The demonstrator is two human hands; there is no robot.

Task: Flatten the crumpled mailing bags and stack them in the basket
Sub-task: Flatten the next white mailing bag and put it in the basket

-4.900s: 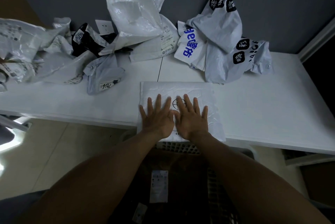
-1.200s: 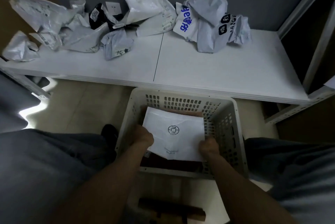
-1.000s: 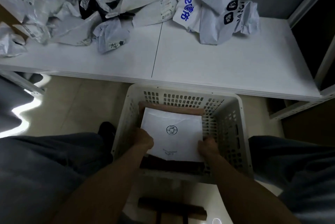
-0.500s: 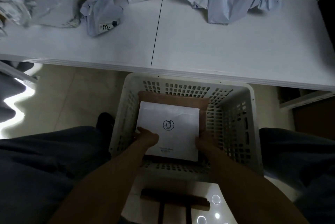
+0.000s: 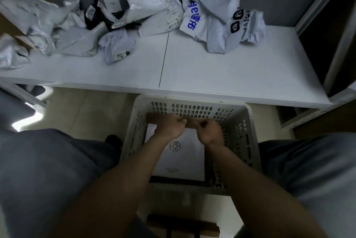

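Flattened white mailing bag (image 5: 181, 158): lies face up, printed emblem showing, inside the basket (image 5: 192, 101), on a brown flat mailer (image 5: 152, 119) whose far edge shows beyond it; placement appears complete. Left hand (image 5: 169, 127) and right hand (image 5: 209, 130): side by side over the bag's far edge, fingers loosely curled, nothing visibly in either; contact with the bag cannot be confirmed. Basket stands on the floor against the bench (image 5: 212, 68). Crumpled bags remain on the bench; nearest is a small grey bag (image 5: 117, 47). Assessment: thin film, light, limp, slippery; best taken at two opposite edges or corners, then pressed flat with spread palms.
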